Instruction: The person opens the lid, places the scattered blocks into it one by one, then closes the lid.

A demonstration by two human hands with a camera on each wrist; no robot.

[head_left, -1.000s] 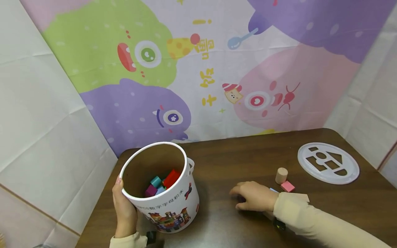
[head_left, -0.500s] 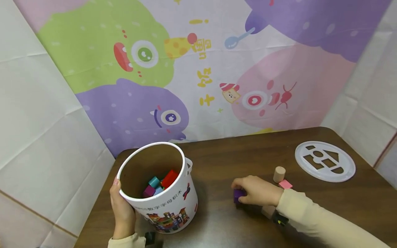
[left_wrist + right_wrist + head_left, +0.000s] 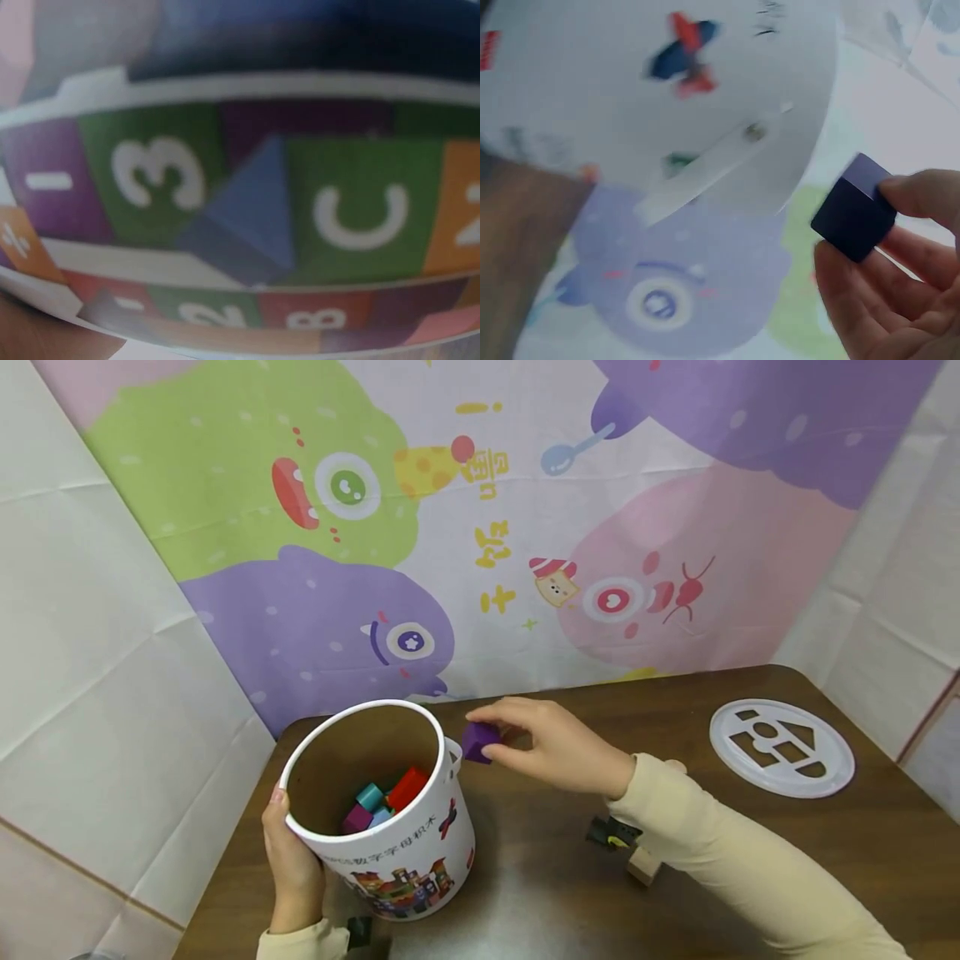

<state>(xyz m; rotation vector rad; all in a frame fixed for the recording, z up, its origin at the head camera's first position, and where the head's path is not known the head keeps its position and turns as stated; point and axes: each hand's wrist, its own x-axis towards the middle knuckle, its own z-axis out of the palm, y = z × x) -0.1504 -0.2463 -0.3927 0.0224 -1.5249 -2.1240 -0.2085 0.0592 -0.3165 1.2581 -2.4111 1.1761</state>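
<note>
A purple cube block (image 3: 480, 742) is pinched between the thumb and fingers of my right hand (image 3: 553, 742), just right of the bucket's rim and raised above the table. The right wrist view shows the same dark cube (image 3: 853, 208) at the fingertips, beside the bucket's white wall. My left hand (image 3: 294, 868) holds the left side of the white bucket (image 3: 420, 852), which tilts a little. Inside it lie a red block (image 3: 407, 788), a teal cylinder (image 3: 370, 797), a magenta block (image 3: 357, 818) and a light blue block (image 3: 380, 816). Printed letter and number pictures on the bucket fill the left wrist view.
On the brown table (image 3: 540, 860), a white lid with shape cut-outs (image 3: 780, 782) lies at the right. A plain wooden block (image 3: 643, 865) sits under the right forearm, and the top of a wooden cylinder (image 3: 676, 766) shows behind the sleeve. A printed cloth hangs behind.
My right hand has picked the purple cube up from the table and carried it up and left to the bucket's rim. The left hand stays on the bucket.
</note>
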